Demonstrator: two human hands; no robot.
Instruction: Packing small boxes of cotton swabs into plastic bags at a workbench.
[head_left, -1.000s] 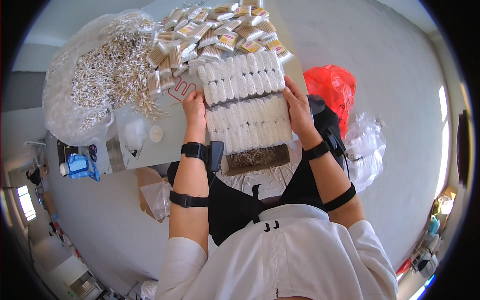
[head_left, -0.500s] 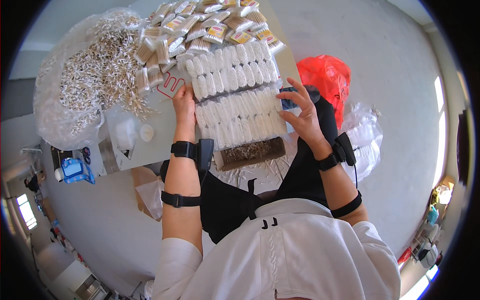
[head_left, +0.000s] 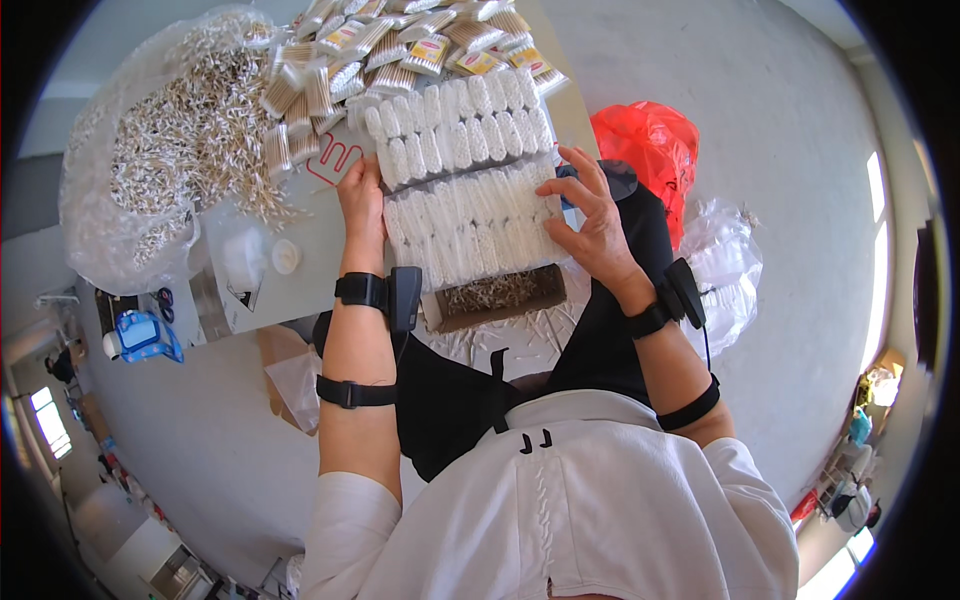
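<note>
Two rows of bagged cotton swabs [head_left: 470,225], white tips facing up, are packed side by side in a block above my lap. My left hand [head_left: 362,200] grips the left side of this block, its fingers closed and partly hidden by the edge. At the opposite side, my right hand [head_left: 597,225] has its fingers apart and bent, with the fingertips at the end bags. Just below the block, an open brown cardboard box [head_left: 500,305] shows loose swabs inside. Part of the box is covered by the block.
On the table, a large clear bag of loose swabs [head_left: 150,170] lies left, and a pile of small swab packets [head_left: 390,50] lies at the far side. A red plastic bag [head_left: 650,150] and a clear plastic bag [head_left: 725,265] are at right. Blue wipes packet [head_left: 140,335] sits at the left corner.
My right hand has moved in against the block's right end, its fingers bending more. My left hand keeps its grip on the left side. The whole view has shifted slightly.
</note>
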